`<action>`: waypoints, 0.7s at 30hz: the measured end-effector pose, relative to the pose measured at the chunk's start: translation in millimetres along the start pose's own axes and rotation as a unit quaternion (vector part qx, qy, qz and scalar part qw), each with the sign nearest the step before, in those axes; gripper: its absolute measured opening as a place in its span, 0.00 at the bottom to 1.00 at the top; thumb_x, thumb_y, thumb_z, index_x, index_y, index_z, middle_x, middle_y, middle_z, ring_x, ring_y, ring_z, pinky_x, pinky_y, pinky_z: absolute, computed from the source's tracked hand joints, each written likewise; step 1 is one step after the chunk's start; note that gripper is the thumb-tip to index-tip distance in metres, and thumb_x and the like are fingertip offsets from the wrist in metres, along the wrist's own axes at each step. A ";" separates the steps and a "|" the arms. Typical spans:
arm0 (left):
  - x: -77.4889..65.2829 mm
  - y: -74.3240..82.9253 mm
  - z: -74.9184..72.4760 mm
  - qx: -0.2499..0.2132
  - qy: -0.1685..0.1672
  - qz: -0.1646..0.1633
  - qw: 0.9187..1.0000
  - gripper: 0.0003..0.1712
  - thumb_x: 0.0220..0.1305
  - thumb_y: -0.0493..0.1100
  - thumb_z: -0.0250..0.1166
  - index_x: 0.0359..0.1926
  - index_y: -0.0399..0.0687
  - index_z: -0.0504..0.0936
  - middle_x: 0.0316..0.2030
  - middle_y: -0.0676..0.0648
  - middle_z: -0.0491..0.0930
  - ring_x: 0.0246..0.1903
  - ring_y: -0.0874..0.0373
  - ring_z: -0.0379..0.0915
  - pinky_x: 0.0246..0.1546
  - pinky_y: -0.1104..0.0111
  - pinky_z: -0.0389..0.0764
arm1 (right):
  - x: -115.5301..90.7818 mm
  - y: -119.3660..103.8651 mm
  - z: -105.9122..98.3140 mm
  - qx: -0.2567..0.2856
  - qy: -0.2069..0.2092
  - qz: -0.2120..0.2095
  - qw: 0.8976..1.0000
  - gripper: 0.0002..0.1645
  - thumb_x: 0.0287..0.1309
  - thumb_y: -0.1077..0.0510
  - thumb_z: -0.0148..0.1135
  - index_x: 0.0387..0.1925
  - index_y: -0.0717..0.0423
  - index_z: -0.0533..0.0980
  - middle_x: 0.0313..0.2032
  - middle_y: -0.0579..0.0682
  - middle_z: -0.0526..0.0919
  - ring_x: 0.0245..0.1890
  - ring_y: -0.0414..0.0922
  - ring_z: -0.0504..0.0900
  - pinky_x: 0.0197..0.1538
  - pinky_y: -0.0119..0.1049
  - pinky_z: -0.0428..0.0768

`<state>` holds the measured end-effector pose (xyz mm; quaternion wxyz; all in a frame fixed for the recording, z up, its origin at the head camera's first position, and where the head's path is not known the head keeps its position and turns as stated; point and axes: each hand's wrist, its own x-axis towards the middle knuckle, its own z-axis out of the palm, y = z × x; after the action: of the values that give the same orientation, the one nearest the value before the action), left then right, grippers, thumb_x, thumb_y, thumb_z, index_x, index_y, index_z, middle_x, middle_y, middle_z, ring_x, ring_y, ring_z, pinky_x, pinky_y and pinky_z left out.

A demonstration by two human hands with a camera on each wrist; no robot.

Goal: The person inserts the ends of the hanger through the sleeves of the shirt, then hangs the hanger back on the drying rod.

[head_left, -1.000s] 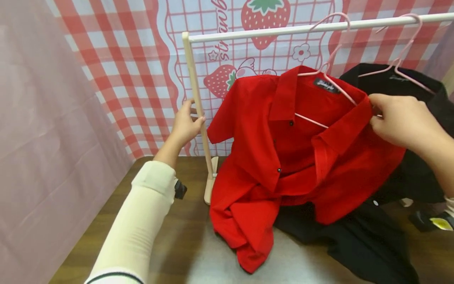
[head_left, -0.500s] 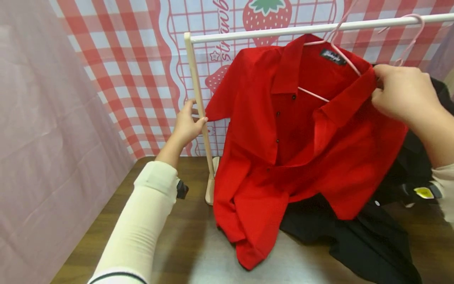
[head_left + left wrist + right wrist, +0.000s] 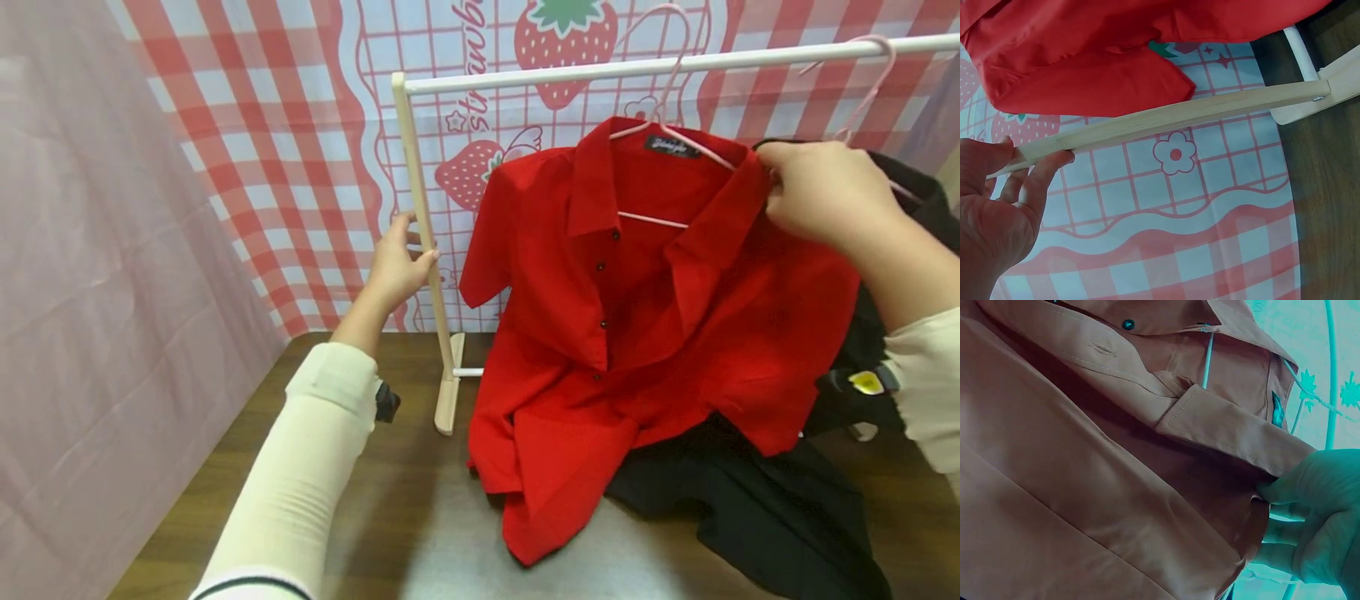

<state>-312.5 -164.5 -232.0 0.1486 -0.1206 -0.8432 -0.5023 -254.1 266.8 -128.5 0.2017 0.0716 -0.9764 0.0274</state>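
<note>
A red short-sleeved shirt [image 3: 555,300] with dark buttons hangs on a pink hanger [image 3: 663,104], its front partly undone. The hanger's hook is at the white rail [image 3: 525,78]; whether it bears on the rail, I cannot tell. My right hand [image 3: 832,196] pinches the shirt and hanger near the collar's right side. In the right wrist view, that hand [image 3: 1319,512] has its thumb at the collar [image 3: 1229,428]. My left hand [image 3: 397,262] holds the rack's wooden post [image 3: 418,183], thumb in front. The left wrist view shows the left hand's fingers round the post [image 3: 1166,119].
A black garment [image 3: 911,179] hangs on another pink hanger [image 3: 873,79] at the right, its lower part [image 3: 772,508] spread on the wooden table [image 3: 375,500]. Behind stands a strawberry-print cloth [image 3: 247,125]; a pink curtain [image 3: 112,292] hangs at the left.
The red shirt and its hanger were raised by my right hand, then lowered and shifted left along the rail. My left hand stays on the post.
</note>
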 end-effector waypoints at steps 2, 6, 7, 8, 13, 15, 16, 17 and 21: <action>-0.5 0.2 -0.1 0.000 0.000 0.002 1.000 0.35 0.66 0.32 0.60 0.71 0.45 0.57 0.55 0.35 0.72 0.51 0.42 0.77 0.34 0.63 0.84 | -1.3 -1.6 1.7 0.000 0.000 -0.009 1.000 0.17 0.53 0.67 0.48 0.47 0.64 0.69 0.31 0.68 0.76 0.26 0.65 0.72 0.27 0.57 0.67; -1.2 0.4 -0.4 0.001 -0.001 0.003 1.000 0.35 0.67 0.32 0.60 0.71 0.45 0.57 0.55 0.35 0.72 0.51 0.42 0.77 0.35 0.63 0.84 | -4.5 -3.8 6.6 -0.002 -0.005 -0.020 1.000 0.19 0.55 0.67 0.48 0.49 0.64 0.69 0.32 0.69 0.77 0.25 0.62 0.72 0.26 0.55 0.68; -1.3 0.2 -0.2 0.000 -0.001 0.004 1.000 0.35 0.67 0.32 0.60 0.71 0.45 0.57 0.54 0.35 0.72 0.51 0.42 0.77 0.35 0.62 0.84 | -5.1 -3.8 8.3 -0.002 -0.007 -0.021 1.000 0.18 0.55 0.67 0.48 0.49 0.64 0.70 0.32 0.69 0.78 0.25 0.62 0.72 0.25 0.54 0.68; -1.3 0.1 0.1 -0.001 0.000 0.003 1.000 0.35 0.67 0.32 0.60 0.70 0.45 0.58 0.54 0.36 0.73 0.51 0.42 0.77 0.35 0.62 0.84 | -5.8 -3.9 10.0 -0.002 -0.010 -0.019 1.000 0.17 0.55 0.67 0.48 0.48 0.63 0.70 0.32 0.69 0.78 0.25 0.62 0.72 0.25 0.54 0.68; -1.5 -0.5 1.3 -0.002 0.001 0.002 1.000 0.35 0.66 0.32 0.60 0.71 0.45 0.58 0.54 0.36 0.73 0.51 0.43 0.78 0.35 0.63 0.84 | -9.0 -3.1 17.4 0.003 -0.025 -0.010 1.000 0.17 0.55 0.66 0.48 0.47 0.60 0.71 0.32 0.67 0.78 0.26 0.63 0.73 0.22 0.54 0.69; -1.6 -0.5 1.6 -0.001 0.001 0.000 1.000 0.35 0.66 0.32 0.60 0.71 0.45 0.57 0.54 0.37 0.73 0.51 0.43 0.78 0.36 0.63 0.84 | -10.0 -2.7 19.3 0.004 -0.026 -0.010 1.000 0.16 0.56 0.66 0.48 0.47 0.60 0.71 0.31 0.66 0.78 0.26 0.63 0.73 0.22 0.54 0.70; -1.6 -0.6 1.5 -0.001 0.002 -0.001 1.000 0.35 0.66 0.32 0.60 0.71 0.45 0.57 0.54 0.37 0.73 0.51 0.43 0.78 0.36 0.63 0.84 | -10.4 -2.6 19.9 0.005 -0.024 -0.009 1.000 0.15 0.56 0.66 0.48 0.47 0.60 0.71 0.31 0.66 0.78 0.26 0.63 0.73 0.23 0.54 0.70; -1.8 -0.5 1.4 -0.001 0.002 -0.001 1.000 0.35 0.67 0.32 0.60 0.71 0.46 0.57 0.54 0.37 0.73 0.51 0.43 0.77 0.36 0.63 0.84 | -10.8 -2.6 20.3 0.006 -0.022 -0.009 1.000 0.15 0.56 0.65 0.48 0.46 0.59 0.71 0.31 0.65 0.78 0.26 0.63 0.73 0.23 0.55 0.70; -2.8 -0.1 0.8 -0.002 0.004 -0.004 1.000 0.36 0.67 0.32 0.60 0.72 0.46 0.57 0.55 0.37 0.73 0.52 0.43 0.77 0.38 0.62 0.84 | -12.9 -3.5 20.4 0.010 -0.012 -0.005 1.000 0.12 0.58 0.64 0.48 0.43 0.59 0.71 0.28 0.63 0.76 0.25 0.61 0.72 0.23 0.55 0.69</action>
<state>-310.0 -164.1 -233.4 0.1495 -0.1158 -0.8422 -0.5049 -249.8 263.3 -152.2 0.1890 0.0791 -0.9782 0.0347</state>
